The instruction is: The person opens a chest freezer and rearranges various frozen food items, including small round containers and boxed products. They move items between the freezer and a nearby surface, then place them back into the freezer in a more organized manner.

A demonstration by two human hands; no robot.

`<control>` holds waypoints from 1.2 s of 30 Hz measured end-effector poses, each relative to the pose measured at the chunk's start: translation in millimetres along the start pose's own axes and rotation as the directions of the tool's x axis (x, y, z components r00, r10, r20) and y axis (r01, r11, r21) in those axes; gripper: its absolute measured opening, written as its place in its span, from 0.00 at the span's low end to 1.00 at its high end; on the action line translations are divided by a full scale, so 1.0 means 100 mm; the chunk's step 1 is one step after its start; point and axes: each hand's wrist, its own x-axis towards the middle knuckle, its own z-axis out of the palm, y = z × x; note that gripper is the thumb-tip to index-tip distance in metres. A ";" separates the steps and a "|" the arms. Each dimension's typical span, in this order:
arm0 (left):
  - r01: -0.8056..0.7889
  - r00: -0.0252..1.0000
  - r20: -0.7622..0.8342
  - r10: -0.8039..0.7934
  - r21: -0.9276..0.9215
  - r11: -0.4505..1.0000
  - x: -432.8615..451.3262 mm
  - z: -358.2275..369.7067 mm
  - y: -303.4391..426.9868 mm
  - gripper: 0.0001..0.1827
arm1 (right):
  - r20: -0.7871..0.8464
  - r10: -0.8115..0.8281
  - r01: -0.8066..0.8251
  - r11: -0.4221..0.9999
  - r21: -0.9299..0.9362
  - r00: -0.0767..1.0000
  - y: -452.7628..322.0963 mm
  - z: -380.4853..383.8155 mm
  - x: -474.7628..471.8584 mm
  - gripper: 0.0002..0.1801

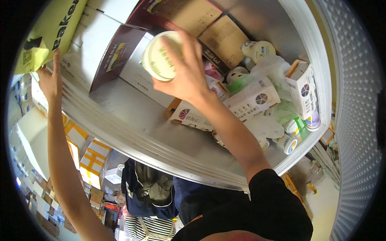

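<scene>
My right hand [184, 69] grips a pale round tub [159, 57] with a printed lid, above the inside of a chest freezer [144, 135]. Out at the upper left, my left hand [49, 81] rests its fingers at the lower edge of a yellow-green bag [60, 33] that bears print. Whether it grips the bag is not plain. Below and right of the tub lie white printed cartons [256, 98], thin plastic bags [265, 126] and several small cups [285, 144]. White bottles [262, 51] lie farther back.
Brown cardboard boxes [224, 39] stand at the freezer's back, with a dark red open box [111, 55] and white boxes [96, 30] at its left. The freezer's rim [150, 167] runs before my body. Outside are taped boxes [95, 162], a dark bag with clothing [150, 189] and a dimpled panel [355, 105].
</scene>
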 end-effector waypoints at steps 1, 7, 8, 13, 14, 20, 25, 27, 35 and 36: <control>0.005 1.000 -0.004 -0.005 0.027 1.000 0.02 0.02 0.00 0.53 | 0.092 -0.031 0.040 0.995 -0.090 0.995 -0.05 0.11 0.04 0.45; 0.024 1.000 0.002 -0.024 0.082 0.996 -0.02 -0.03 0.04 0.55 | 0.109 -0.285 0.285 0.958 0.019 0.952 0.26 0.51 -0.25 0.57; 0.014 1.000 -0.016 -0.013 0.064 0.998 -0.04 -0.01 0.14 0.53 | 0.042 -0.271 0.266 0.959 0.099 0.962 0.41 0.53 -0.35 0.60; 0.005 1.000 -0.024 -0.002 0.148 0.989 -0.03 -0.02 0.07 0.54 | 0.094 0.201 -0.217 0.950 0.223 0.975 0.82 0.76 -0.78 0.47; 0.018 1.000 -0.007 -0.017 0.166 0.986 -0.02 -0.02 0.08 0.54 | 0.066 0.059 -0.065 0.994 0.093 0.996 0.85 0.76 -0.79 0.40; 0.035 0.999 -0.009 -0.035 0.108 0.993 0.01 -0.01 0.07 0.53 | 0.027 0.061 -0.062 0.997 0.043 0.998 0.89 0.82 -0.79 0.27; 0.011 1.000 -0.014 -0.010 0.091 0.996 -0.01 -0.02 0.08 0.52 | 0.019 0.044 -0.045 0.999 0.021 0.999 0.88 0.83 -0.80 0.24; 0.019 1.000 0.012 -0.019 0.065 0.998 -0.02 -0.05 0.15 0.52 | 0.007 0.034 -0.034 0.999 0.014 0.999 0.91 0.83 -0.80 0.23; -0.039 0.999 -0.027 0.042 0.102 0.994 -0.01 0.00 0.02 0.54 | 0.012 0.023 -0.024 1.000 0.013 1.000 0.92 0.85 -0.81 0.23; -0.039 0.999 -0.022 0.042 0.105 0.994 -0.01 0.00 0.03 0.54 | 0.013 0.026 -0.026 1.000 0.012 1.000 0.93 0.85 -0.82 0.23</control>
